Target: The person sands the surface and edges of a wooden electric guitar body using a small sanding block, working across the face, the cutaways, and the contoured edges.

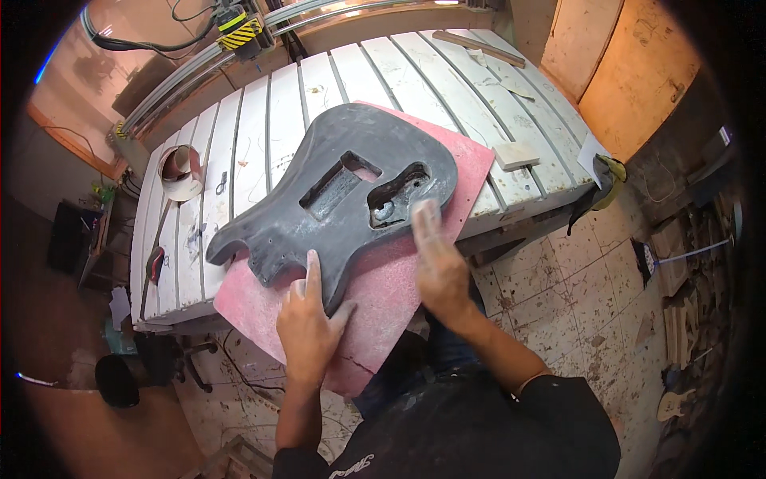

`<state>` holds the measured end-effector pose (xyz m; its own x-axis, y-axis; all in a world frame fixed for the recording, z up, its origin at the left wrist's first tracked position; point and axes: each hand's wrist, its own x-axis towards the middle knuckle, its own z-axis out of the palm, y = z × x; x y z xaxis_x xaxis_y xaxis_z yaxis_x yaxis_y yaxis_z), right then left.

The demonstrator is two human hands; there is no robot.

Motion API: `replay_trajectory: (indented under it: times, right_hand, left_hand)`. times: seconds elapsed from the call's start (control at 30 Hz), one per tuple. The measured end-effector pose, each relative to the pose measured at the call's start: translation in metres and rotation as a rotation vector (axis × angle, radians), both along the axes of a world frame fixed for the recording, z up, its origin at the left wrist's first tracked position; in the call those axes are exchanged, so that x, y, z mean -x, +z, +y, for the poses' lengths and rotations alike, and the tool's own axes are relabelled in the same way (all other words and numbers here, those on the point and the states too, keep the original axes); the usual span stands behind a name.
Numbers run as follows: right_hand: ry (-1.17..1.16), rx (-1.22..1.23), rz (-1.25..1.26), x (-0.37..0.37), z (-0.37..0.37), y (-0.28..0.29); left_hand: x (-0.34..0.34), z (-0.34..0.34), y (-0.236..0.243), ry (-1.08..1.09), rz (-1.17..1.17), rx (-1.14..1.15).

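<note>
A dark grey electric guitar body (pixel 351 160) with routed cavities lies tilted on a pink board (pixel 379 319). My left hand (pixel 306 326) grips it at the near horn. The index finger is stretched along the top, the thumb spreads beside the horn's tip, and the other fingers curl at the edge. My right hand (pixel 439 267), slightly smeared by motion, has its fingers stretched out together at the body's right edge, beside the rounded control cavity (pixel 399 195). Pale dust coats these fingers; nothing shows in them, though their undersides are hidden.
The white slatted table (pixel 275 112) carries a sandpaper roll (pixel 180 172), a pale block (pixel 517 156), a red-and-black tool (pixel 156 264) and a wooden strip (pixel 479 48). Behind stands a machine head (pixel 239 32) with striped markings on a rail. A yellow-and-black cloth item (pixel 608 180) hangs at the right corner.
</note>
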<state>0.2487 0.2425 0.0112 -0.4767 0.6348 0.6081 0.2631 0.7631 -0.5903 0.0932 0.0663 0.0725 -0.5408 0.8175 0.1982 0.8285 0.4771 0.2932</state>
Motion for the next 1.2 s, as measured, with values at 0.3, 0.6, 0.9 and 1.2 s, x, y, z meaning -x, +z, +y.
replay_trajectory:
  times: [0.3, 0.6, 0.9, 1.2]
  right_hand:
    - [-0.135, 0.0, 0.166, -0.008, 0.041, -0.003]
    - [0.358, -0.126, 0.143, -0.005, 0.005, 0.019]
    - [0.184, -0.141, 0.174, 0.005, -0.002, 0.008]
    - [0.004, -0.106, 0.196, 0.012, 0.029, 0.018]
  left_hand:
    - [0.012, 0.0, 0.013, -0.092, -0.324, -0.049]
    - [-0.005, 0.007, 0.052, -0.037, -0.463, -0.057]
    - [-0.008, 0.016, 0.056, -0.147, -0.296, -0.112]
    - [-0.005, 0.018, 0.057, -0.192, -0.28, -0.18]
